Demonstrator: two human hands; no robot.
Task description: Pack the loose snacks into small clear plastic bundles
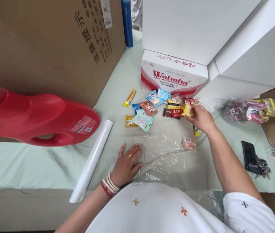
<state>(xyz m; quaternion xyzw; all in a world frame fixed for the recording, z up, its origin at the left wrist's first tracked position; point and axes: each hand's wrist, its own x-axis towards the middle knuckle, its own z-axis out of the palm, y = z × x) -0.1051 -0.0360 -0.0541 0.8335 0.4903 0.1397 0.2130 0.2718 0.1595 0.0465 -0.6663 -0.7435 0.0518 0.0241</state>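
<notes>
My left hand (127, 162) lies flat with fingers spread on the edge of a clear plastic bag (166, 158) spread on the pale green cloth. My right hand (200, 118) reaches into a scatter of small snack packets (152, 108) and pinches a yellow packet (188, 111) at the pile's right end. A pink wrapped snack (189, 143) lies on the clear bag just below that hand. Another yellow packet (196, 131) peeks out under my right wrist.
A roll of clear film (92, 159) lies left of my left hand. A red detergent jug (37, 118) lies on its side at far left. A Wahaha carton (171, 76) and white boxes stand behind. A filled snack bag (249, 111), phone with keys (251, 157) sit right.
</notes>
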